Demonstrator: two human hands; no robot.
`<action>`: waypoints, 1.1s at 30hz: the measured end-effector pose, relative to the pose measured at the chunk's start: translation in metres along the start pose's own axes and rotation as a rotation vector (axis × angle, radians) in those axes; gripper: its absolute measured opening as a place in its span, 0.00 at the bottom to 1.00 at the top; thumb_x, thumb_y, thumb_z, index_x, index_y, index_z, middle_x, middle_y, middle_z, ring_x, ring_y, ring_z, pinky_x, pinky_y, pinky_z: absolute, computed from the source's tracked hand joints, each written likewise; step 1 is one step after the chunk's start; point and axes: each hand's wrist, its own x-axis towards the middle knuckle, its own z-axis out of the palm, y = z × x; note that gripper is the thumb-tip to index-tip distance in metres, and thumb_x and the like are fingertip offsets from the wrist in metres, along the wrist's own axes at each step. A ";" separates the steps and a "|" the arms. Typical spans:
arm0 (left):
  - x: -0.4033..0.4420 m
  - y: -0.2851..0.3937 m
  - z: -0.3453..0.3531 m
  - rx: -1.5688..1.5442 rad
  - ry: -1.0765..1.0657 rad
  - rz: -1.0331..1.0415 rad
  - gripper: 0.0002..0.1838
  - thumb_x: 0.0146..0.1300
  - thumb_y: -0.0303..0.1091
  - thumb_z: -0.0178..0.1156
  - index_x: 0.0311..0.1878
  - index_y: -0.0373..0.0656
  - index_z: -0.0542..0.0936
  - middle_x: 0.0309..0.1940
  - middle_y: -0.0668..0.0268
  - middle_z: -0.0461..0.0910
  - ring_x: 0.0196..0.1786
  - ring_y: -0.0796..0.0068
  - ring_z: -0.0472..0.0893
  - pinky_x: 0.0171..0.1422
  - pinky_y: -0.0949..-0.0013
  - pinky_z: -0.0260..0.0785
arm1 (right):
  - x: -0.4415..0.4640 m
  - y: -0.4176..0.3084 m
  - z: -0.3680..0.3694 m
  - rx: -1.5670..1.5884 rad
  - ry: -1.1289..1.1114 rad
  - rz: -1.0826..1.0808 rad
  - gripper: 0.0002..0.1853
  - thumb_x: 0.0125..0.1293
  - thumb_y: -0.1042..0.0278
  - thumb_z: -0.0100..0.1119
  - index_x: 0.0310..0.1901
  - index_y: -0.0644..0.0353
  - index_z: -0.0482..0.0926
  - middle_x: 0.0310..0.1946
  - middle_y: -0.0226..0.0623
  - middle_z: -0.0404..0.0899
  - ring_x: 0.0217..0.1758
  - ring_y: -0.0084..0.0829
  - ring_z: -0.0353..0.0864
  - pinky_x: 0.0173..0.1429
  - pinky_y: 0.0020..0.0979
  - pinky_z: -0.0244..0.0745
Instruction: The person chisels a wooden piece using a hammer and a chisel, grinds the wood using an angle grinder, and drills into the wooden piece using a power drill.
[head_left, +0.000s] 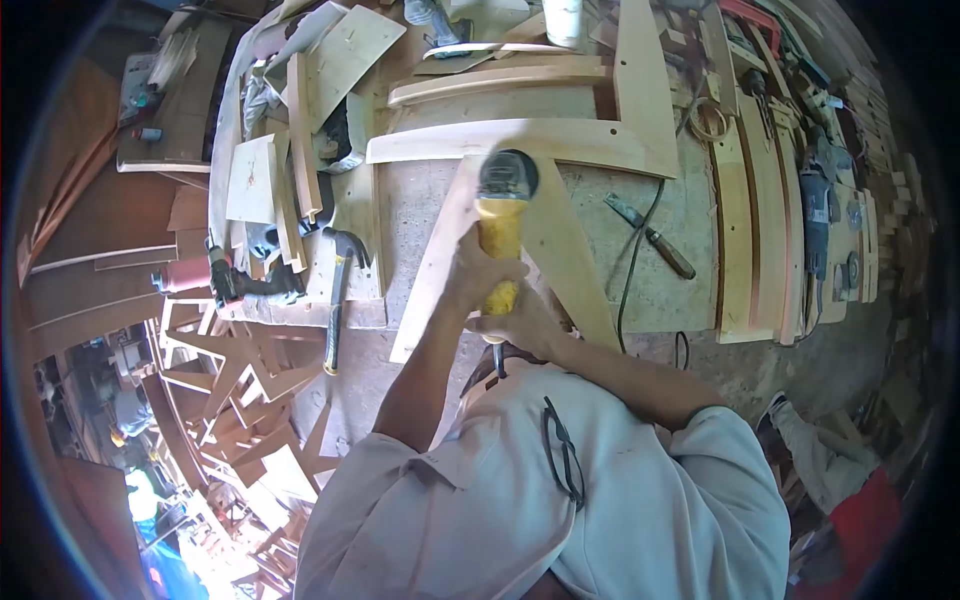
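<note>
A yellow angle grinder point(503, 225) with a dark round disc guard points away from me over the wooden frame. My left hand point(478, 272) is wrapped round the grinder's yellow body. Below it, my right hand point(522, 318) grips the rear of the body, its fingers round the handle. The grinder's head is at a curved wooden rail point(420, 146), where two slanted boards, a left board point(432, 265) and a right board point(575, 250), meet the rail. The contact between disc and wood is hidden by the tool.
A hammer point(338, 300) lies at the left, near wood offcuts point(252, 180). To the right are a chisel point(665, 250), a black cord point(640, 235), long planks point(735, 230) and a blue power tool point(815, 210). Another person's leg point(815, 455) shows at the lower right.
</note>
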 end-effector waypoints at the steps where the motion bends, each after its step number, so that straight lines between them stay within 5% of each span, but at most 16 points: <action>1: -0.004 0.007 0.006 0.041 -0.019 0.028 0.42 0.37 0.35 0.79 0.59 0.32 0.75 0.46 0.56 0.83 0.51 0.60 0.83 0.58 0.60 0.77 | -0.008 -0.008 -0.003 0.027 -0.009 0.020 0.42 0.49 0.61 0.84 0.61 0.68 0.69 0.50 0.40 0.81 0.50 0.31 0.84 0.52 0.33 0.82; 10: -0.014 -0.006 0.011 0.022 -0.034 0.126 0.38 0.40 0.30 0.77 0.58 0.34 0.76 0.45 0.60 0.81 0.48 0.67 0.83 0.53 0.64 0.78 | -0.015 0.007 -0.017 -0.024 -0.172 0.063 0.38 0.53 0.60 0.83 0.60 0.68 0.72 0.48 0.39 0.81 0.47 0.30 0.83 0.54 0.34 0.81; 13: -0.010 -0.033 -0.009 -0.054 0.033 0.038 0.37 0.40 0.31 0.78 0.57 0.33 0.76 0.44 0.59 0.82 0.46 0.65 0.84 0.52 0.63 0.79 | -0.008 0.002 -0.032 -0.450 -0.229 0.045 0.33 0.58 0.57 0.79 0.59 0.67 0.77 0.45 0.41 0.83 0.46 0.31 0.84 0.53 0.34 0.81; 16: -0.013 -0.036 -0.032 -0.134 0.069 -0.001 0.34 0.42 0.30 0.77 0.56 0.34 0.77 0.42 0.59 0.83 0.44 0.66 0.84 0.50 0.63 0.79 | 0.004 -0.018 -0.067 -0.533 -0.310 -0.051 0.25 0.63 0.55 0.73 0.56 0.64 0.82 0.42 0.44 0.86 0.44 0.34 0.85 0.52 0.35 0.80; 18: -0.017 -0.038 -0.040 -0.172 0.070 -0.038 0.34 0.42 0.29 0.77 0.56 0.34 0.77 0.42 0.59 0.83 0.44 0.66 0.84 0.50 0.63 0.79 | 0.005 -0.054 -0.075 -0.563 0.087 -0.155 0.17 0.68 0.59 0.66 0.52 0.61 0.84 0.39 0.45 0.87 0.40 0.41 0.87 0.49 0.39 0.81; 20: -0.026 -0.034 -0.036 -0.090 0.071 0.002 0.35 0.42 0.29 0.77 0.57 0.34 0.76 0.41 0.59 0.83 0.43 0.66 0.84 0.49 0.63 0.79 | 0.035 -0.065 -0.103 -1.003 0.199 -0.443 0.17 0.69 0.62 0.61 0.54 0.63 0.82 0.45 0.48 0.85 0.50 0.50 0.85 0.59 0.45 0.78; 22: -0.036 -0.031 -0.022 -0.043 0.073 0.000 0.36 0.42 0.30 0.77 0.58 0.34 0.75 0.41 0.60 0.82 0.43 0.65 0.84 0.50 0.62 0.79 | 0.068 -0.074 -0.125 -1.295 0.432 -0.817 0.18 0.71 0.66 0.57 0.59 0.64 0.79 0.62 0.49 0.77 0.65 0.53 0.76 0.68 0.52 0.70; 25: -0.047 -0.022 -0.010 -0.025 0.017 0.012 0.41 0.40 0.32 0.78 0.61 0.35 0.74 0.45 0.58 0.82 0.49 0.63 0.83 0.55 0.60 0.78 | 0.092 -0.082 -0.137 -1.493 0.416 -0.714 0.26 0.72 0.63 0.56 0.68 0.66 0.69 0.71 0.51 0.68 0.75 0.57 0.63 0.75 0.57 0.60; 33: -0.011 -0.038 -0.039 -0.100 0.061 0.007 0.36 0.43 0.29 0.77 0.58 0.33 0.75 0.42 0.58 0.82 0.44 0.64 0.84 0.52 0.61 0.79 | 0.099 -0.071 -0.142 -1.589 0.377 -0.697 0.36 0.71 0.52 0.60 0.72 0.68 0.65 0.76 0.50 0.61 0.78 0.57 0.60 0.78 0.57 0.58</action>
